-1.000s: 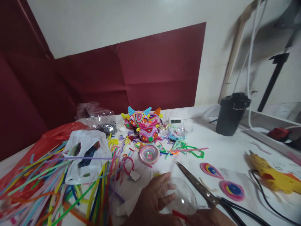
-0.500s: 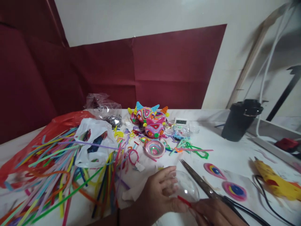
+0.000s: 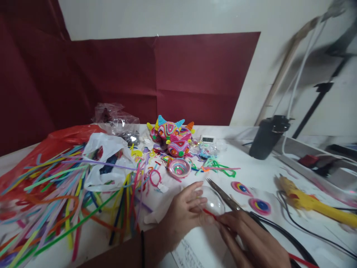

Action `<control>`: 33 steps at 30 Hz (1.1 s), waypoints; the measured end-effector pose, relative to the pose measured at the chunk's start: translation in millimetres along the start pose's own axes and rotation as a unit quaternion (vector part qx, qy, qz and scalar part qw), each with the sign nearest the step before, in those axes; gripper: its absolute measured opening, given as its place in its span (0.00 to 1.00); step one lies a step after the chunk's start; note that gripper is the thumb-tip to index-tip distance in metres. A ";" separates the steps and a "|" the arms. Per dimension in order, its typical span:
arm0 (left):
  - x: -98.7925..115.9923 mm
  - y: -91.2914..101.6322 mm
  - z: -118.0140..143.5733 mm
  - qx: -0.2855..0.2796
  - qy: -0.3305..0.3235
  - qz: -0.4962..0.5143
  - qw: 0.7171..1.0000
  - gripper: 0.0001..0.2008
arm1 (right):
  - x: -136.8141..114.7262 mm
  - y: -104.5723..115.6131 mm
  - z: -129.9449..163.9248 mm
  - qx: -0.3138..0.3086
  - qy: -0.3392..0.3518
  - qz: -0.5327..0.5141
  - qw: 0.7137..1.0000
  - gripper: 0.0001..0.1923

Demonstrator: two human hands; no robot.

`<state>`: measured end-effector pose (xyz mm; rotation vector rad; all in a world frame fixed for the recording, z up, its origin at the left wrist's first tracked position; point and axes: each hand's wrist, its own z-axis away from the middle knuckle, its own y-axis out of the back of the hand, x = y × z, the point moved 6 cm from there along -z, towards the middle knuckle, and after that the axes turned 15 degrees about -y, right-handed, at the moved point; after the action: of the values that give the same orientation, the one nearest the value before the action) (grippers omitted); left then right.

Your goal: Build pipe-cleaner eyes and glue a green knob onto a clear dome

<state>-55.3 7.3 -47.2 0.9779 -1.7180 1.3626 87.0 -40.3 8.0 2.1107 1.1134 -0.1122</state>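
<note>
My left hand (image 3: 185,208) is closed around the near-left side of a clear plastic dome (image 3: 213,201), with its thumb low against the rim. My right hand (image 3: 248,234) pinches a red pipe cleaner (image 3: 209,213), whose tip lies by my left thumb and the dome. A further red length shows beyond the right hand's lower side. Scissors (image 3: 223,194) with long metal blades and black handles lie just behind my right hand, partly covered by it. Two pink, yellow and blue eye-shaped pieces (image 3: 260,206) rest to the right of the scissors.
Loose coloured pipe cleaners (image 3: 60,197) spread over the left, beside a white plastic bag (image 3: 106,180) and red bag (image 3: 69,134). Colourful horned figures (image 3: 178,143) and a striped bowl-like piece (image 3: 179,168) stand behind. A yellow glue gun (image 3: 312,203) with its cord lies right; a black canister (image 3: 267,139) stands farther back.
The view has turned slightly right and down, so things sit farther left. Written paper now shows under my hands. Both hands keep their holds on the dome and the red pipe cleaner.
</note>
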 end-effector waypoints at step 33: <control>4.4 9.9 -14.6 0.034 0.006 0.037 0.999 0.19 | -6.3 -19.0 8.5 -0.243 -0.031 0.079 0.966 0.11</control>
<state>-65.0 22.6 -45.0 0.9489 -1.7234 1.4801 71.1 -43.3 -6.4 1.7298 0.8270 0.1568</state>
